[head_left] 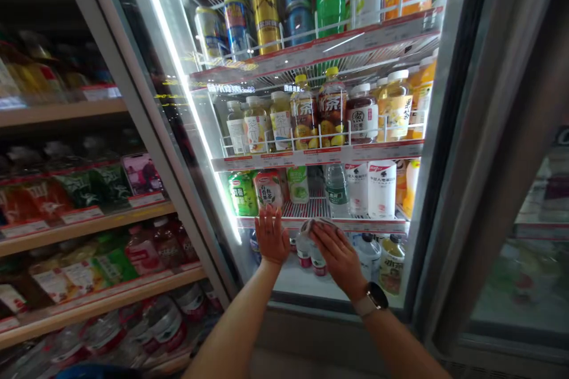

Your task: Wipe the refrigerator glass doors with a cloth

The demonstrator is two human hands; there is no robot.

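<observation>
Before me stands a lit drinks fridge with a glass door, which carries faint reflections. My left hand lies flat against the glass, fingers stretched upward and apart, holding nothing. It is in front of the lower shelf edge, just below a red-labelled bottle. To its right, my right hand presses a pale cloth to the glass; the cloth shows around the fingertips and its rest is hidden under the palm. A dark watch is on the right wrist.
Inside are cans on the top shelf and bottled teas below. Wooden shelves with bottles and a phone-like screen stand on the left. A metal door frame runs along the right, beside another glass door.
</observation>
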